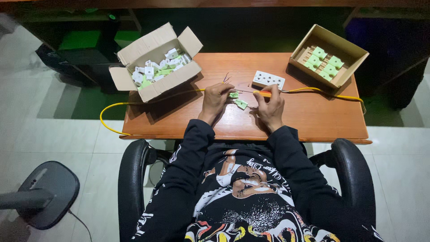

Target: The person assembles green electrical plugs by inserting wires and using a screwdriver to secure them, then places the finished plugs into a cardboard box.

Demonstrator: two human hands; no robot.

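Note:
My left hand (216, 99) pinches a small green and white socket part (233, 95) over the middle of the wooden table (313, 116). My right hand (270, 106) grips an orange-handled screwdriver (264, 93) whose thin tip points left into that part. A second green part (241, 104) lies just below, between the hands. A yellow cable (117, 105) runs across the table under my hands, with thin loose wire ends (226, 78) sticking up by the left hand. A white multi-hole socket plate (268, 79) lies just beyond the right hand.
An open cardboard box (152, 78) of white and green parts sits at the table's left corner. Another open box (345, 49) with green parts in rows stands at the right back. A black chair armrest (134, 170) flanks each side of me. A fan base (47, 192) stands on the tiled floor, left.

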